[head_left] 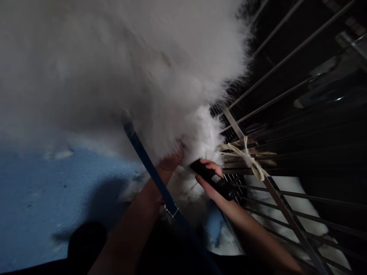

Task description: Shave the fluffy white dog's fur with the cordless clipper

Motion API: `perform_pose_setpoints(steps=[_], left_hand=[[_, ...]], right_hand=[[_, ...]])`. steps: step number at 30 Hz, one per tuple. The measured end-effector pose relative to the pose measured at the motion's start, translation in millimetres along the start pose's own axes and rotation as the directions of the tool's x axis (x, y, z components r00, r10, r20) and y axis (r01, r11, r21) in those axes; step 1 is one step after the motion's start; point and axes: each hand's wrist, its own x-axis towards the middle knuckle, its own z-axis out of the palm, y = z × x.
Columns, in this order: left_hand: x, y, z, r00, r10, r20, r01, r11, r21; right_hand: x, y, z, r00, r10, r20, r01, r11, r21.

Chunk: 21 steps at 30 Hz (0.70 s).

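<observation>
A large animal's shaggy white fur [160, 72] fills the upper part of the view. My left hand [173, 157] is sunk into the fur with its fingers curled against it; they are partly hidden and blurred. A black hair clipper [213, 178] lies in my right hand [211, 173], thumb on one side and fingers on the other. Its far end points at the brighter tuft of fur beside my left hand. A blue strap [147, 160] with a metal buckle [171, 210] runs slantwise from the fur across my left forearm.
On the right stands a dark wire cage [286, 225] with metal bars. A pale cord [249, 156] is knotted round its frame. White material [283, 187] shows behind the lower bars. The blue floor [34, 198] on the left carries a pale tuft [61, 154].
</observation>
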Motion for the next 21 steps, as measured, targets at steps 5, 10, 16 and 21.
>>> perform_pose_setpoints(steps=[5, 10, 16, 21], left_hand=[[-26.2, 8.7, 6.2, 0.997, 0.010, -0.080, -0.004, 0.997, 0.077], [-45.3, 14.3, 19.1, 0.991, -0.030, -0.129, 0.049, 0.988, 0.143], [-30.0, 12.3, 22.7, 0.994, 0.021, -0.111, -0.011, 0.996, 0.093], [-28.3, 7.9, 26.4, 0.995, 0.039, -0.088, -0.033, 0.997, 0.068]], right_hand=[[-10.2, -3.6, -9.2, 0.994, 0.102, 0.029, -0.102, 0.995, -0.002], [0.8, -14.2, -17.3, 0.997, 0.077, -0.026, -0.074, 0.990, 0.119], [0.6, 0.6, -13.4, 0.997, -0.016, 0.079, 0.023, 0.995, -0.096], [6.2, -4.0, -13.9, 1.000, -0.019, 0.003, 0.019, 1.000, 0.001]])
